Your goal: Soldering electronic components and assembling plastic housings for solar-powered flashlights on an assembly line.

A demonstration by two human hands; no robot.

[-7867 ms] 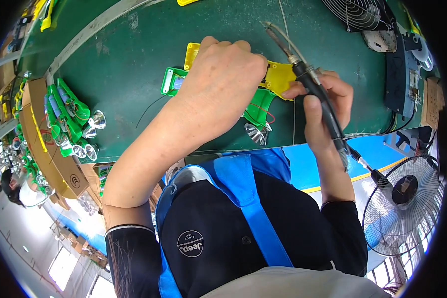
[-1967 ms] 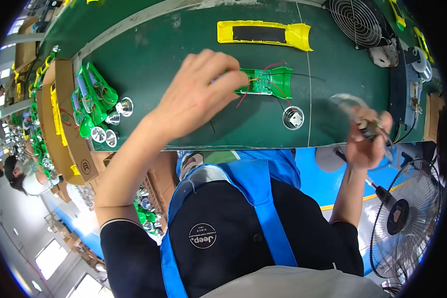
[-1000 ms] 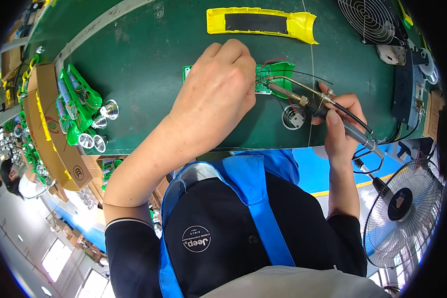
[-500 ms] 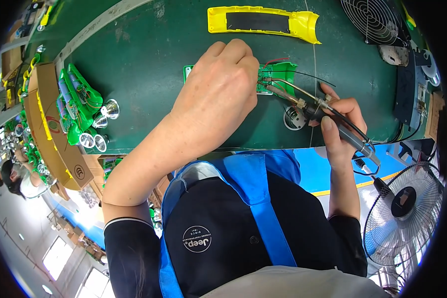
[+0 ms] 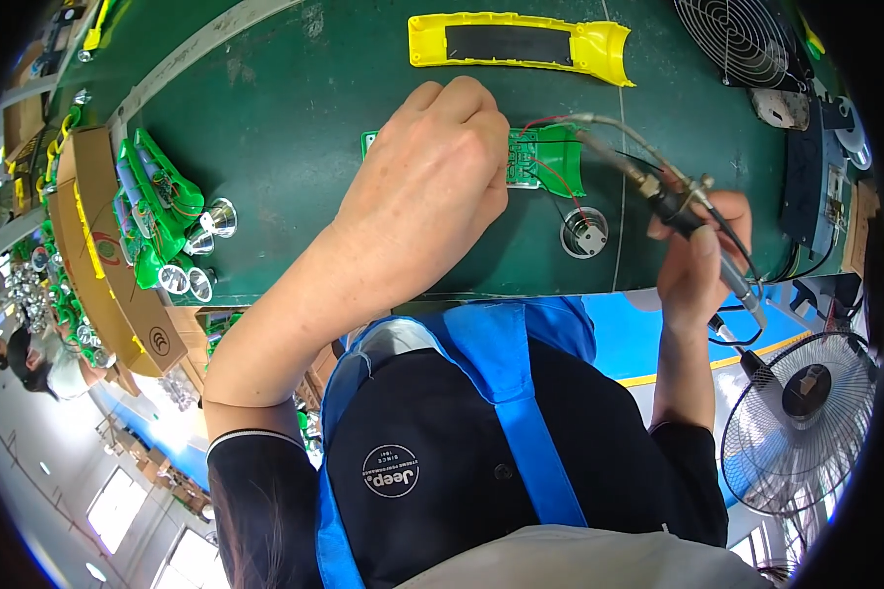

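My left hand [image 5: 432, 187] is closed over a green plastic housing [image 5: 562, 162] with a circuit board [image 5: 524, 167] in it. Its fingertips and whatever they pinch are hidden beneath the hand. Thin red and black wires run from the board. One red wire leads down to a round silver reflector cup [image 5: 584, 236] on the bench. My right hand [image 5: 702, 250] grips a soldering iron [image 5: 676, 208] with a thin metal guide tube fixed alongside. The iron's tip is raised off the board, near the housing's right end, and slightly blurred.
A yellow housing half [image 5: 521, 44] with a black panel lies at the back of the green bench [image 5: 295, 128]. Several green housings [image 5: 157, 196] with reflectors sit at left beside a cardboard box [image 5: 98, 245]. At right stand a fan grille [image 5: 732, 39], a dark equipment box [image 5: 805, 187] and a fan [image 5: 801, 422].
My right hand has drawn the soldering iron up and right, away from the board, uncovering the reflector cup and a red wire. My left hand has barely moved.
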